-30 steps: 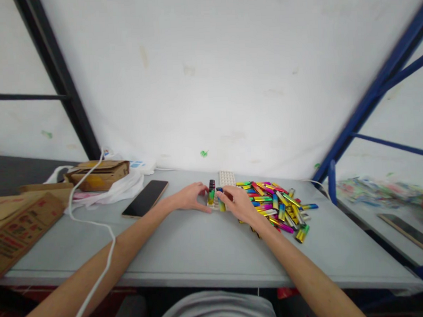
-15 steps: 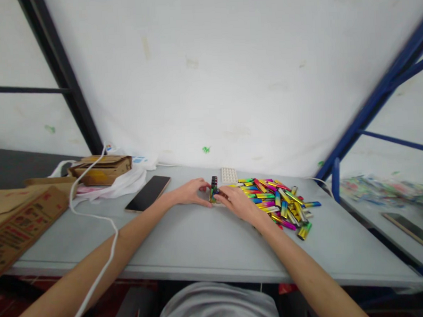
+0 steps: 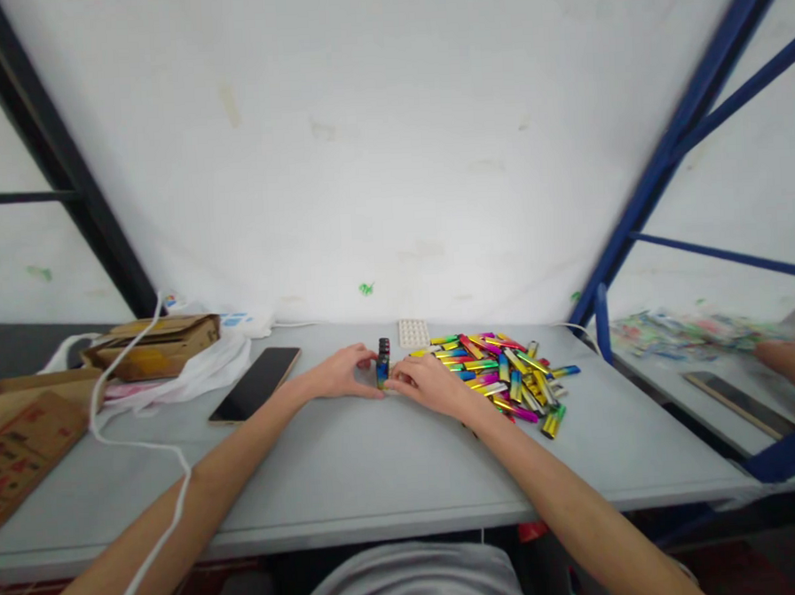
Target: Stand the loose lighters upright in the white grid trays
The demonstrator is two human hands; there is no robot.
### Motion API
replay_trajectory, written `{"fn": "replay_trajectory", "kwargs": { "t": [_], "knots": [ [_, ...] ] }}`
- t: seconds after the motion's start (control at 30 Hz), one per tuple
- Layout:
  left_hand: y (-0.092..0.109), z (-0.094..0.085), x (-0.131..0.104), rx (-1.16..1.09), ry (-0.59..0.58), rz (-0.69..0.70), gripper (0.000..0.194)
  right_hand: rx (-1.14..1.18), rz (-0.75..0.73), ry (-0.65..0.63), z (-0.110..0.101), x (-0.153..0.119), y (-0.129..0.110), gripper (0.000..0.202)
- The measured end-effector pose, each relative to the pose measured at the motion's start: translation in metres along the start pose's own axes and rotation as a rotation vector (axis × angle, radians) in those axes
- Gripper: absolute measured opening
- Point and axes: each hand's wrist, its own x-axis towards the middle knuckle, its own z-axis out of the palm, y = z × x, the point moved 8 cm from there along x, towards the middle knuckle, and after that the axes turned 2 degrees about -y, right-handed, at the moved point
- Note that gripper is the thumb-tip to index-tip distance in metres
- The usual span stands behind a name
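A short row of shiny metallic lighters (image 3: pixel 382 372) with black tops stands upright on the table between my hands; the front one is blue with some yellow. My left hand (image 3: pixel 340 372) curves round the row's left side, its thumb near the front and its fingers farther back, closed against it. From the right, my right hand (image 3: pixel 429 383) reaches in with bent fingers, their tips pressed at the front lighter. Its fingers partly hide what they touch. Beside my right hand lies a loose heap of lighters (image 3: pixel 518 375) in gold, blue, green, red and purple.
Behind the heap is a white tray with a grid of pockets (image 3: pixel 414 333). A dark phone (image 3: pixel 255 385) lies left of my left arm. Cardboard boxes (image 3: pixel 153 346), a white plastic bag (image 3: pixel 205 370) and a white cable (image 3: pixel 139 443) occupy the left. Another person's hand (image 3: pixel 791 366) shows at far right.
The view has turned right, so the scene sits farther left. The dark reddish lighter in my right hand no longer shows; a blue one now faces me at the row's front. Another person's hand shows more.
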Motion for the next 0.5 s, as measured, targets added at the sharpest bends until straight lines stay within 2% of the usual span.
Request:
{"fn": "replay_trajectory", "kwargs": {
  "t": [0.07, 0.17, 0.27, 0.37, 0.5],
  "knots": [
    [0.001, -0.002, -0.001, -0.005, 0.002, -0.026, 0.069, 0.003, 0.046, 0.047, -0.015, -0.009, 0.023, 0.033],
    [0.002, -0.003, -0.001, -0.011, 0.007, -0.041, 0.069, -0.089, 0.197, 0.104, -0.039, -0.031, 0.073, 0.026],
    [0.004, -0.003, -0.001, 0.011, 0.010, -0.038, 0.069, -0.129, 0.291, -0.003, -0.046, -0.051, 0.116, 0.022],
    [0.006, -0.003, -0.001, 0.023, 0.019, -0.042, 0.070, -0.106, 0.350, -0.047, -0.052, -0.063, 0.140, 0.023],
    [0.007, -0.003, -0.001, 0.023, 0.025, -0.045, 0.070, -0.143, 0.464, 0.034, -0.061, -0.067, 0.154, 0.026]
  ]
}}
